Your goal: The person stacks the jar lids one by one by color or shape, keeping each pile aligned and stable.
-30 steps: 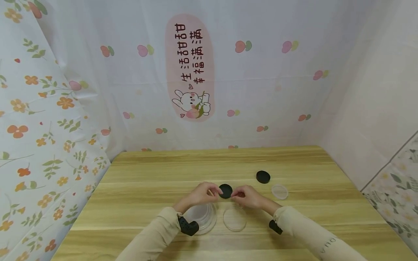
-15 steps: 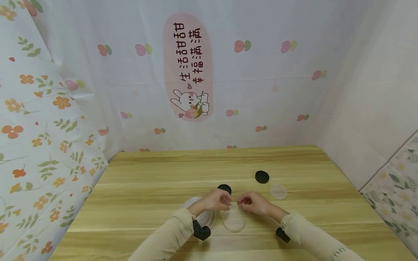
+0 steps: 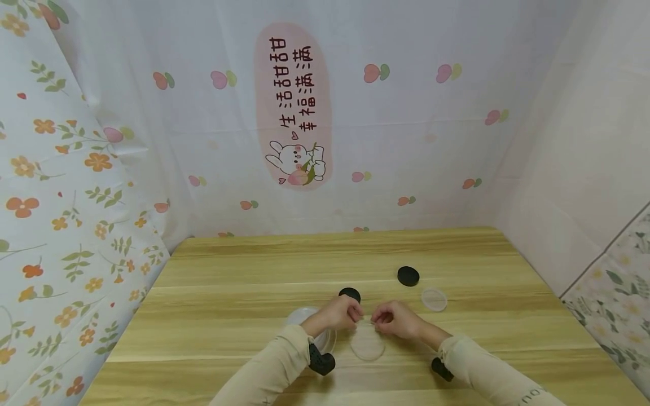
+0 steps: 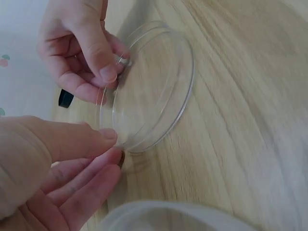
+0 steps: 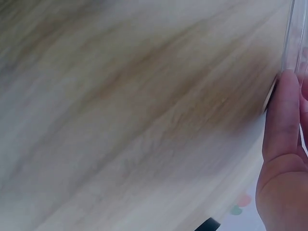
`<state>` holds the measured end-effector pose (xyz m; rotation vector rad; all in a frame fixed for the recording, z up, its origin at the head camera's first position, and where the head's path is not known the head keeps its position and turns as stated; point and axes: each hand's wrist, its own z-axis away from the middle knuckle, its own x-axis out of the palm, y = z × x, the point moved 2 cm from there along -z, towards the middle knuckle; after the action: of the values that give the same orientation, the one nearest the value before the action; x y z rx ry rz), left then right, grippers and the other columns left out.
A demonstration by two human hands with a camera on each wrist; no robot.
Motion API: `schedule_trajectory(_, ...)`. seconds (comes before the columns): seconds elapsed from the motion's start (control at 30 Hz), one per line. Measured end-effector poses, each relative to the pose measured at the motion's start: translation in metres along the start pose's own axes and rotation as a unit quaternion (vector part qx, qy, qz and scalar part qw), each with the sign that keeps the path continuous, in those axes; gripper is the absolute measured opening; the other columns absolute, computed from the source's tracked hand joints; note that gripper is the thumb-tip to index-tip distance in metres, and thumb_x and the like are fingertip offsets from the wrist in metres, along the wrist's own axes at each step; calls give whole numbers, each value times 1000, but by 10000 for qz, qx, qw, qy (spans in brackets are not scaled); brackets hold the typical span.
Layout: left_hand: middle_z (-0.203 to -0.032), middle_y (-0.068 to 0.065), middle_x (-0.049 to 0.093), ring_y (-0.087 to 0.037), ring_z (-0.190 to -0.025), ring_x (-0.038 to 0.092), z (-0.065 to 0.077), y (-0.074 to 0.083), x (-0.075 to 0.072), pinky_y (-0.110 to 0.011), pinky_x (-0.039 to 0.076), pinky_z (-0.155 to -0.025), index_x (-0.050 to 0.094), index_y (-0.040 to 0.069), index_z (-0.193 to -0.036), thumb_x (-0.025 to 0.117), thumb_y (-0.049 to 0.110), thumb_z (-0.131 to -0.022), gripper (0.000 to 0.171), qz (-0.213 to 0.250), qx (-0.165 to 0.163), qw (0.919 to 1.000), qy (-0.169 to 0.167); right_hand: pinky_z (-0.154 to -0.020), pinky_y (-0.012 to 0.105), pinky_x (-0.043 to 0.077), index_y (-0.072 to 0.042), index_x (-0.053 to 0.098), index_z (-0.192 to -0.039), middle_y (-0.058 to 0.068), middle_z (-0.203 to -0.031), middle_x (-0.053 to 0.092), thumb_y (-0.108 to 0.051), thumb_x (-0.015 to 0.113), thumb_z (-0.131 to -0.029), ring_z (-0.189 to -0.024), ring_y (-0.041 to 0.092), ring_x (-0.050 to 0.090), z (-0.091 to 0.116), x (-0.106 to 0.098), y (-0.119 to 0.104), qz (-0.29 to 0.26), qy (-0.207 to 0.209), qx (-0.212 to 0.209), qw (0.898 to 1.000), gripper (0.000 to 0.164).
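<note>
Two cream sleeves (image 3: 269,358) reach in from the near side, and between the hands sits a clear dish (image 3: 368,345), its face toward the person. Several rings show in its wall in the left wrist view, though whether it is one piece or two nested ones I cannot tell; nor is it plain whether its near edge touches the table (image 3: 244,270).

The left hand (image 3: 341,313) pinches the far rim, thumb above and fingertips beneath. The right hand (image 3: 398,320) has a narrow pinch on the same rim, just beside it, seen partly from behind. To handle it well, I would keep both pinches light and level, since thin clear plastic may flex or slip; if two pieces are nested, each hand should take only its own rim and ease evenly rather than prise one side.

A pale bowl (image 3: 301,316) stands partly behind the left forearm, so that elbow and wrist want care. Just past the left hand lies a black disc (image 3: 349,292), partly covered. Beyond the right hand is a smaller clear disc (image 3: 434,299), then a second black one (image 3: 408,276), both well out of the way.
</note>
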<state>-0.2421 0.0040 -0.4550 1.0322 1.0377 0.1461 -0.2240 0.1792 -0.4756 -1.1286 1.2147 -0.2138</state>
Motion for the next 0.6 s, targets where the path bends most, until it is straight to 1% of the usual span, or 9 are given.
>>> schedule_trajectory(0.07,-72,-10,63,-8,-62,55,-1,2,1,-15,43,-56,64,-3,-85,67,-12,-65,22,-122,14,9999,75,-56,20,46,2,64,-83,4,-76,62,1,64,-76,-63,3,52,1,-2,2,-35,26,28,10000,6)
schedule_trajectory(0.17,-68,-5,62,-4,-59,53,-3,6,4,-14,42,-55,65,0,-82,70,-8,-66,18,-398,2,9990,191,-52,21,47,4,64,-83,6,-76,62,3,63,-77,-61,2,52,3,-6,7,-191,46,187,9996,7)
schedule_trajectory(0.3,-66,-1,61,-3,-58,51,-7,12,8,-14,41,-55,66,1,-82,70,-3,-68,14,-648,-53,9975,274,-51,21,48,6,64,-84,7,-75,62,3,62,-77,-60,3,53,7,-13,15,-429,107,422,9981,8)
schedule_trajectory(0.47,-66,-1,62,-4,-58,53,-11,14,14,-15,42,-55,66,2,-83,69,1,-68,15,-724,-123,9962,464,-52,22,49,8,64,-86,10,-76,62,2,62,-78,-61,7,56,12,-24,24,-580,291,567,9963,11)
schedule_trajectory(0.53,-66,-1,63,-5,-57,54,-13,14,16,-15,42,-55,65,2,-84,69,2,-68,16,-656,-170,9962,550,-53,22,50,8,64,-87,10,-76,63,1,62,-78,-62,8,57,13,-28,28,-515,362,591,9963,11)
schedule_trajectory(0.6,-65,-2,63,-6,-56,57,-14,13,19,-15,43,-54,64,0,-85,70,2,-69,17,-454,-257,9969,585,-53,22,50,8,64,-88,9,-76,63,1,62,-78,-62,9,58,14,-31,31,-422,417,615,9963,12)
